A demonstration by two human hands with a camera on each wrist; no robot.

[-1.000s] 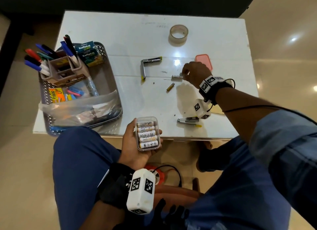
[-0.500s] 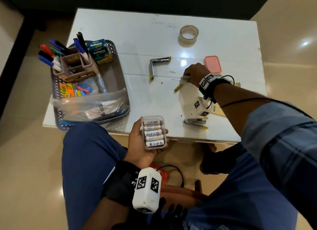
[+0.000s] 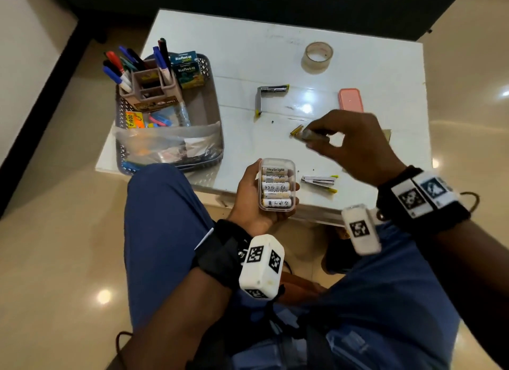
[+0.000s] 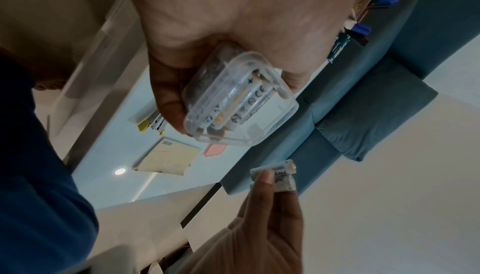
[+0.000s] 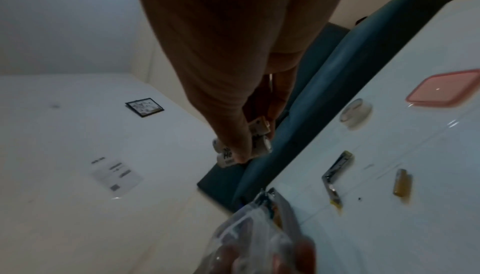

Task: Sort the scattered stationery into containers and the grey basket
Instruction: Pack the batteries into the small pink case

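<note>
1. Presently sorted: grey basket (image 3: 212, 127), well to the left of the left hand (image 3: 249, 204), holds a pen holder (image 3: 150, 87) full of markers, two green boxes (image 3: 187, 70), a clear bag (image 3: 170, 141) and small coloured items.
2. In hand, left: fingers curled round a clear lidless case (image 3: 276, 186), palm up at the near desk (image 3: 371, 66) edge; five batteries lie in it side by side.
3. In hand, right: right hand (image 3: 355, 146) is raised over the desk just beyond the case, fingertips pinching loose batteries (image 4: 279, 176); the wrist views suggest two or three, exact count unclear.
4. Judged step: loading these batteries into the case.
5. Outstanding, on the desk:
 - pink lid (image 3: 350, 99), just beyond the right hand;
 - tape roll (image 3: 317, 57), far side;
 - open stapler (image 3: 268, 96), beyond the left hand;
 - second stapler (image 3: 319, 182), just right of the case;
 - small yellow piece (image 3: 296, 130) beside the right fingertips.
6. Progress, judged: roughly past halfway.
</note>
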